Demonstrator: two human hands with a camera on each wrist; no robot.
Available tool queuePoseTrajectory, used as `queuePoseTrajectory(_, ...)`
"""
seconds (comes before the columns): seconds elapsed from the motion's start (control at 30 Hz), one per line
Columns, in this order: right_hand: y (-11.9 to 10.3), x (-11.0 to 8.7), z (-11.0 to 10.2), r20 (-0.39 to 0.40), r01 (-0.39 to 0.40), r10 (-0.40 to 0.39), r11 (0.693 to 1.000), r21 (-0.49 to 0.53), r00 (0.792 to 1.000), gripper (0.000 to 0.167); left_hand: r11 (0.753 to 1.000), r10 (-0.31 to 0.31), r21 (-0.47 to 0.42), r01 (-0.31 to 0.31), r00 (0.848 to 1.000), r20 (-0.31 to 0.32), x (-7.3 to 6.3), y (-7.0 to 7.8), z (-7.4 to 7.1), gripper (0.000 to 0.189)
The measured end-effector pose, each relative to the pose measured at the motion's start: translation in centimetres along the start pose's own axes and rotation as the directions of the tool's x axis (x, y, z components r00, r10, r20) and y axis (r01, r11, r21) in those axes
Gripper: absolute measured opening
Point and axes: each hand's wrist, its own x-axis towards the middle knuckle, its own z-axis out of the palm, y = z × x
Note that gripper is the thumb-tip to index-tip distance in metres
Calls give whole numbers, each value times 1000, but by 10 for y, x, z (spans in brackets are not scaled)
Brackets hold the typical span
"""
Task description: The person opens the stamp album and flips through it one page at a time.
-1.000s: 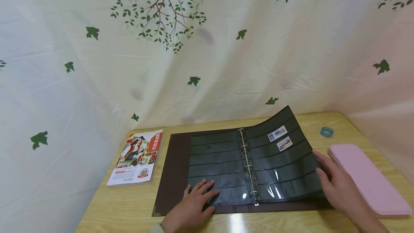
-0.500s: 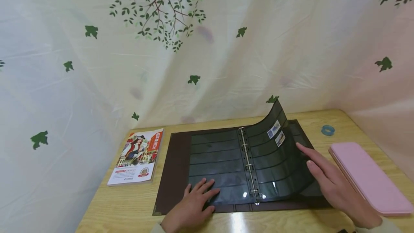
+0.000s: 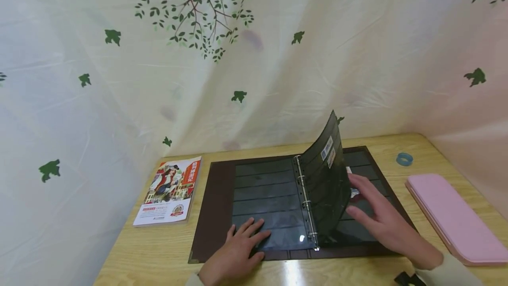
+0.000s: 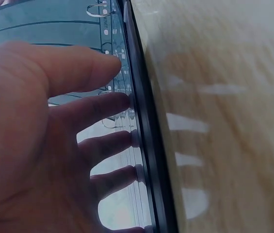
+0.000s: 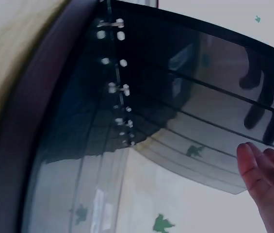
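A ring binder album with a dark brown cover lies open on the table, filled with black pocket pages. My left hand rests, fingers spread, on the lower part of the left page. Another page, bearing two small stamps, stands curved up from the rings. At that page's outer edge is my right hand, fingers extended against it and thumb apart from them. Behind it, a further page shows part of a stamp, mostly covered by the hand.
A paperback book with an illustrated cover lies left of the album. To the right are a pink case and a roll of blue tape. A white curtain with leaf prints hangs behind the table.
My right hand has moved left, swinging the stamp page up from nearly flat to steeply raised and uncovering the page beneath. The left hand stays in place.
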Motion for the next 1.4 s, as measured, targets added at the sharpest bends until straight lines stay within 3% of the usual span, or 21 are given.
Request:
queuePoseTrajectory(0.23,-12,12,3,-18,22,-21,998,53,1000,74,1000,8,16,-8,1000,1,0,1,-1,48)
queuePoseTrajectory(0.37,-25,17,4,-55,75,-73,997,26,996,68,1000,-2,11,2,1000,5,1,1,-1,48)
queuePoseTrajectory(0.53,-35,22,10,-193,191,-191,981,-15,963,47,1000,-1,9,1,1000,-11,0,2,-1,47)
queuePoseTrajectory(0.67,-35,22,15,-263,206,-204,978,-19,943,32,1000,2,10,-2,1000,-14,-1,3,-2,47)
queuePoseTrajectory(0.73,-35,22,16,-252,209,-199,978,14,947,34,1000,2,11,-2,1000,-12,-1,3,-2,47)
queuePoseTrajectory(0.9,-36,27,18,-140,208,-189,969,132,972,46,1000,-4,5,4,1000,-11,-2,4,-2,47)
queuePoseTrajectory(1.03,-46,33,19,-101,183,-171,975,126,980,51,1000,-5,6,6,1000,-13,-2,4,-2,47)
queuePoseTrajectory(1.17,-31,35,31,-19,66,-64,992,109,998,51,1000,-5,5,5,1000,-12,-1,3,-2,47)
queuePoseTrajectory(1.23,-14,32,40,62,-56,50,992,111,997,48,1000,-11,1,11,1000,-6,-1,3,-2,47)
queuePoseTrajectory(1.3,-5,29,47,138,-185,170,978,96,976,48,1000,-14,-1,14,1000,0,-1,3,-2,47)
queuePoseTrajectory(1.4,2,24,54,218,-340,320,938,61,922,56,1000,-12,0,12,1000,1,-1,2,-1,47)
